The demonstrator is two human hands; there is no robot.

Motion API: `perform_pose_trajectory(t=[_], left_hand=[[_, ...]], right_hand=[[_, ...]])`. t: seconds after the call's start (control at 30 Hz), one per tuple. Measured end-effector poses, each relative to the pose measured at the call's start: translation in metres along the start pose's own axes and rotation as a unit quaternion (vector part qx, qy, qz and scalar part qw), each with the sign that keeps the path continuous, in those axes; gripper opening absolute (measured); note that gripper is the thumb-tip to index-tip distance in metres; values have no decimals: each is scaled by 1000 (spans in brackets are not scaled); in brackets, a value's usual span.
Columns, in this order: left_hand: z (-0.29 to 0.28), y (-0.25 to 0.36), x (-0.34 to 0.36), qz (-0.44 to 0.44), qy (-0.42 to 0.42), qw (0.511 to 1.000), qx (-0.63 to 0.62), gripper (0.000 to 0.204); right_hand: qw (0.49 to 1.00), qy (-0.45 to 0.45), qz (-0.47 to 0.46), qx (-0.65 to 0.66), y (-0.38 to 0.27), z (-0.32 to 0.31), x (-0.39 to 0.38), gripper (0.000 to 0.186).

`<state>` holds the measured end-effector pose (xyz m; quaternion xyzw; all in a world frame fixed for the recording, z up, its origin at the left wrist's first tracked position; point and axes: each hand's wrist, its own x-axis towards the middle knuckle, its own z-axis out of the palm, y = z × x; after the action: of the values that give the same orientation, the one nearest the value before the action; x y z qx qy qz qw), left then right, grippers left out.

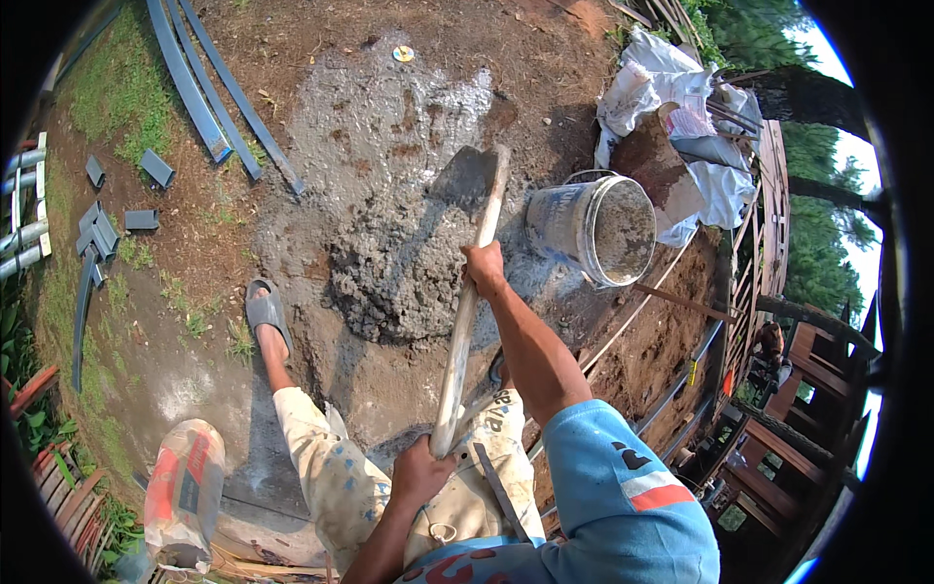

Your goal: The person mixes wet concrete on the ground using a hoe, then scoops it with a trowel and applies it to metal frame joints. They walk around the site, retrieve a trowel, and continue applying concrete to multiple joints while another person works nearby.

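A long-handled shovel point(463, 321) slants from my waist out to a heap of wet grey mortar point(404, 273) on the ground. Near the handle's lower end, my left hand point(424, 471) is wrapped round the wood. Farther up the shaft my right hand point(484, 267) grips it with closed fingers. The shovel's blade point(457, 177) lies at the far edge of the heap, its face partly smeared with mortar. Right of the blade, a white bucket point(569, 229) leans on its side toward me, its mouth coated in grey.
Wet grey slurry point(341, 107) spreads beyond the heap. Long grey metal channels point(229, 92) and short cut pieces point(141, 219) lie at left. A cement bag point(185, 487) stands near left. White sacks point(662, 88) are piled far right, by a wooden fence point(773, 204).
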<state>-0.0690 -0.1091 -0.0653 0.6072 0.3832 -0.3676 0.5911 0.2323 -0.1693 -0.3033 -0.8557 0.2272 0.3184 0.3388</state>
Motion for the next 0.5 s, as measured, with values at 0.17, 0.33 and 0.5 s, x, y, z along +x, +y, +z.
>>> perform_pose_trajectory(t=[0.17, 0.33, 0.5], left_hand=[[-8, -20, -113, -84, -20, 996, -3, 49], [-87, -118, -148, -64, 7, 995, 82, 40], [-179, -266, -149, -127, 81, 960, 237, 24]], right_hand=[[978, -127, 131, 96, 111, 24, -94, 24], [962, -111, 177, 174, 99, 47, -182, 22], [917, -176, 234, 272, 95, 77, -292, 30]])
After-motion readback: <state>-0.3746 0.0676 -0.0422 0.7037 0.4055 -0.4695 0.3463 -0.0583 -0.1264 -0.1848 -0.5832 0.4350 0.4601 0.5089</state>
